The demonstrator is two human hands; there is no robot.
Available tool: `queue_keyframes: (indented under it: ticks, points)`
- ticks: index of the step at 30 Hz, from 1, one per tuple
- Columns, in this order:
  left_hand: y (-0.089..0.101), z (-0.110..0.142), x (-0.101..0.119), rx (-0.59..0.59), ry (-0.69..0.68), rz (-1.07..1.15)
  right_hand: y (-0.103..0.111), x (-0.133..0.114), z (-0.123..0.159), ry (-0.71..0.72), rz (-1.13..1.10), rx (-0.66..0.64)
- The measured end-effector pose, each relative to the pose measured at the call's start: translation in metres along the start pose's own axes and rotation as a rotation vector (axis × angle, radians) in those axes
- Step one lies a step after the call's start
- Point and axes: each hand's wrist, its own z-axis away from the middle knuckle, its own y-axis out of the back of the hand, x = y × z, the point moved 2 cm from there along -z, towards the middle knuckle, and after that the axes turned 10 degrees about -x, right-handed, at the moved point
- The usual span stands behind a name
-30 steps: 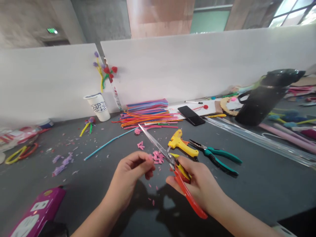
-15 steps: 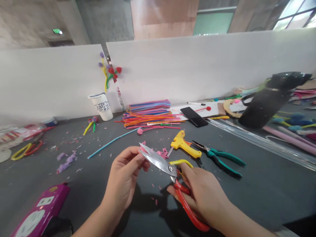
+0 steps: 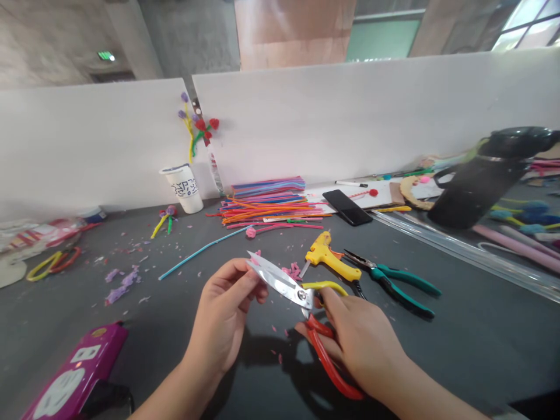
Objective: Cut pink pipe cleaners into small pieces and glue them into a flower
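My right hand (image 3: 356, 329) grips scissors (image 3: 280, 282) with one red and one yellow handle. Their blades point up and left, to the fingertips of my left hand (image 3: 227, 309). That hand is closed in a pinch on a small pink fuzzy piece (image 3: 257, 254), mostly hidden behind the blades and fingers. Pink clippings (image 3: 292, 270) lie on the table just beyond the blades, and smaller pink bits are scattered below. Beyond my right hand are a yellow glue gun (image 3: 332, 256) and green-handled pliers (image 3: 394, 283).
Pipe cleaners (image 3: 266, 201) are heaped at the back near a phone (image 3: 347, 207). A paper cup (image 3: 182, 188) stands left of them. A black jug (image 3: 485, 178) is at the right, a purple power strip (image 3: 83, 370) at the near left. Purple fluff (image 3: 122, 284) lies left of my hands.
The scissor blades have closed slightly, and the red handle has come up nearer the yellow one. The whole view has shifted a little, while my left hand keeps its pinch.
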Motion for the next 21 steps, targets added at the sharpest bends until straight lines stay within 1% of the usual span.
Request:
queue_keyframes:
  ticks: [6, 13, 21]
  points:
    - [0.0006, 0.0005, -0.0011, -0.015, 0.018, 0.028, -0.0004, 0.0000, -0.0012, -0.002, 0.009, 0.014]
    - [0.0010, -0.0004, -0.0004, -0.029, 0.028, 0.045, 0.0016, -0.0011, -0.0007, 0.011, 0.025, 0.064]
    - [0.0010, -0.0012, 0.0003, -0.026, 0.021, 0.050, 0.0039, -0.0029, -0.0002, 0.004, 0.022, 0.070]
